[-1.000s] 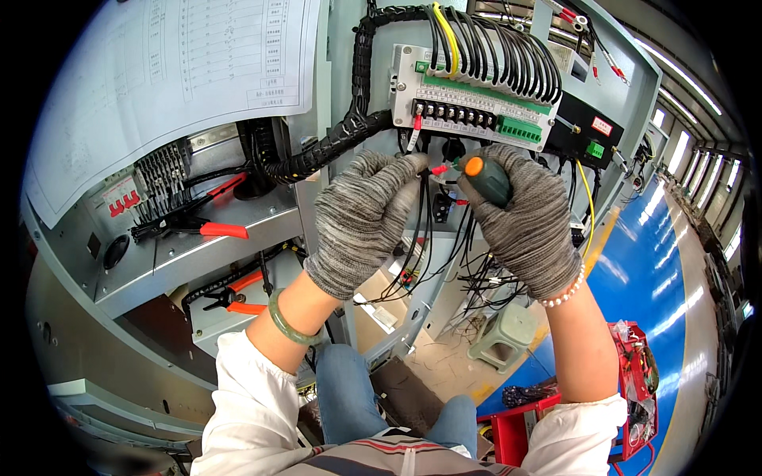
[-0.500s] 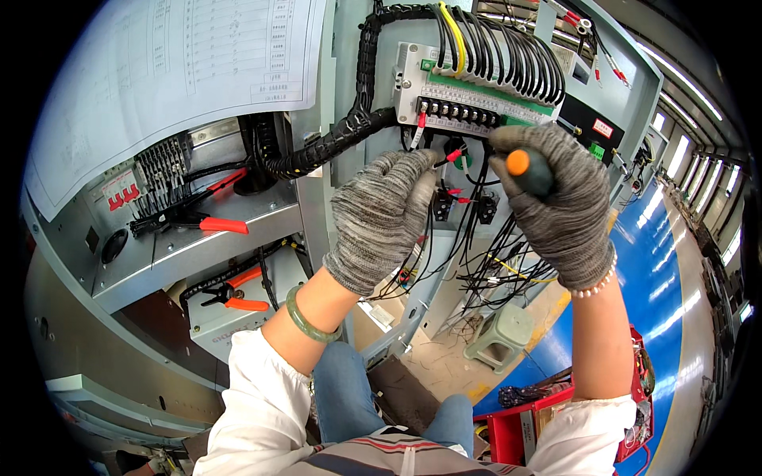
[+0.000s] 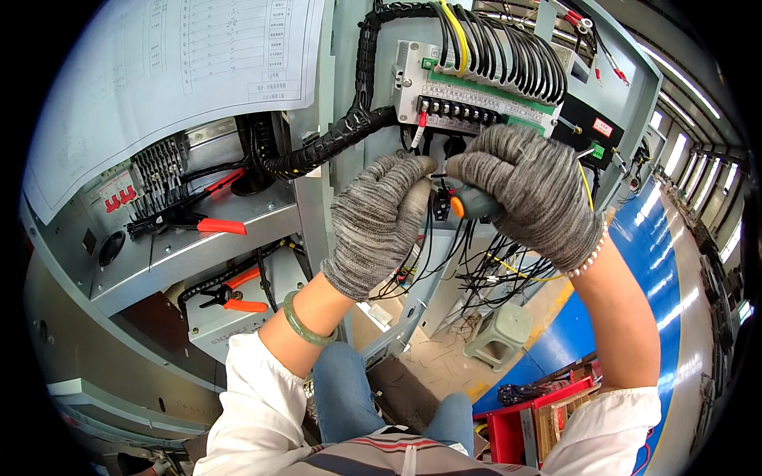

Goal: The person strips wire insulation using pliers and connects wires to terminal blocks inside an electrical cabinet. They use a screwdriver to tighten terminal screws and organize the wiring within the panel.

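My left hand point(image 3: 379, 218), in a grey knitted glove, is closed with thumb and finger pinching a thin wire, most of which the fingers hide. Close against those fingertips is my right hand point(image 3: 533, 194), also gloved. Its palm and lower fingers hold a screwdriver point(image 3: 477, 204) with a dark green handle and orange end, while its thumb and forefinger pinch near the wire's end. Just above both hands, a grey terminal unit point(image 3: 409, 79) carries a black screw terminal strip point(image 3: 460, 110). One wire with a red-sleeved lug point(image 3: 421, 119) sits at the strip's left end.
Black wires and one yellow wire point(image 3: 456, 36) loop into the unit's top. Loose black wires point(image 3: 496, 266) hang below my hands. Red-handled pliers point(image 3: 222, 226) and orange-handled strippers point(image 3: 244, 305) lie at left beneath a paper sheet point(image 3: 182, 71). A stool point(image 3: 498, 333) and red toolbox point(image 3: 508, 436) stand lower right.
My right hand has moved left to meet my left fingertips, and the screwdriver has swung so its orange end points left. The red sleeve at my left fingertips is no longer plainly visible.
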`<state>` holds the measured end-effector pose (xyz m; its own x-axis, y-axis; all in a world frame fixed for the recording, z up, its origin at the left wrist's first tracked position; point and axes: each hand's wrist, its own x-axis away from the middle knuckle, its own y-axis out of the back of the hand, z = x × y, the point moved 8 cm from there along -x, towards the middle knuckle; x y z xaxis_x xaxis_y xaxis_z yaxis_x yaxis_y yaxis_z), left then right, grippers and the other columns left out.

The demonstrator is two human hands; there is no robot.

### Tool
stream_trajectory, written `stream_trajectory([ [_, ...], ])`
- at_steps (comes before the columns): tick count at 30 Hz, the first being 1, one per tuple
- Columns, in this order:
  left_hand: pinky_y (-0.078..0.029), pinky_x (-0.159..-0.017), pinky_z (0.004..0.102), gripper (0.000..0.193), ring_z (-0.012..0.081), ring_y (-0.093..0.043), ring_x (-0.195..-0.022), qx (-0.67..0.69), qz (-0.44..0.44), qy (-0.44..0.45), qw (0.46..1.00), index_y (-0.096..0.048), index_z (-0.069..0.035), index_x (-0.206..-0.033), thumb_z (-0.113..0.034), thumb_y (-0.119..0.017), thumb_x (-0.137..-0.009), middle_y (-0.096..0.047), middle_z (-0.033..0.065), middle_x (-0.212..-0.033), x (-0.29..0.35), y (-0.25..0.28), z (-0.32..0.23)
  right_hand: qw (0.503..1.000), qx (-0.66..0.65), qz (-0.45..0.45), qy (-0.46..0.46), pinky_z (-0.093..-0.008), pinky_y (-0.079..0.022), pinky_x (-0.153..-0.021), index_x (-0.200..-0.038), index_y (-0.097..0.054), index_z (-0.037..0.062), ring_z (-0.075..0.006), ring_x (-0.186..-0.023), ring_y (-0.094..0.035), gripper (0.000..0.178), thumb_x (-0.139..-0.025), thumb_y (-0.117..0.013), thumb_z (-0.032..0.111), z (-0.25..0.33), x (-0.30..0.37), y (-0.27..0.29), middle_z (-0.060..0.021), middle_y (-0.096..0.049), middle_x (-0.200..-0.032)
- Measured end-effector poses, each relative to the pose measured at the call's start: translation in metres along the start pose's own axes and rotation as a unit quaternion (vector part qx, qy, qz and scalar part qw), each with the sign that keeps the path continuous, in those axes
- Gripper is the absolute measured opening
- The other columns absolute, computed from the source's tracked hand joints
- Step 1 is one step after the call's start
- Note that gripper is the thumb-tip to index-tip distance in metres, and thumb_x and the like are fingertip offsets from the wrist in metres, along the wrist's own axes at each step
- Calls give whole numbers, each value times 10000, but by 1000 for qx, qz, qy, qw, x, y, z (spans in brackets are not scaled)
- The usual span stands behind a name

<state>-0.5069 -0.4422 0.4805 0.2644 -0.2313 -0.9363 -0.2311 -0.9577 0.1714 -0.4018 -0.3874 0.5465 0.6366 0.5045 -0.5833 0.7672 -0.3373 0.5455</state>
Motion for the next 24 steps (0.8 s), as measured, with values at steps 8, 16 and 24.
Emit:
stream_trajectory([
  [8, -492, -666, 293, 207, 206, -616, -749, -15, -10, -32, 999, -631, -20, -1023, -68, -628, -822, -621, 120, -861, 3, -3, 5, 1000, 4, 29, -4, -321, -510, -589, -945, -638, 159, -194, -808, -617, 203, -753, -573, 161, 2, 4, -4, -8, -584, -889],
  [16, -499, -703, 292, 308, 181, -622, -839, -20, -46, 33, 998, -574, -36, -1142, -70, -605, -837, -614, 122, -1047, 20, -9, 18, 999, 30, 24, -5, -329, -514, -592, -937, -645, 142, -205, -830, -621, 208, -741, -583, 174, -3, 9, -5, -13, -608, -928],
  [24, -485, -832, 309, 320, 220, -620, -961, 6, -34, 55, 998, -554, -33, -1180, -63, -568, -862, -620, 135, -1102, 13, -23, 21, 999, 28, 41, -17, -333, -514, -595, -921, -649, 138, -208, -817, -624, 191, -749, -584, 190, 2, 9, -8, -17, -608, -920],
])
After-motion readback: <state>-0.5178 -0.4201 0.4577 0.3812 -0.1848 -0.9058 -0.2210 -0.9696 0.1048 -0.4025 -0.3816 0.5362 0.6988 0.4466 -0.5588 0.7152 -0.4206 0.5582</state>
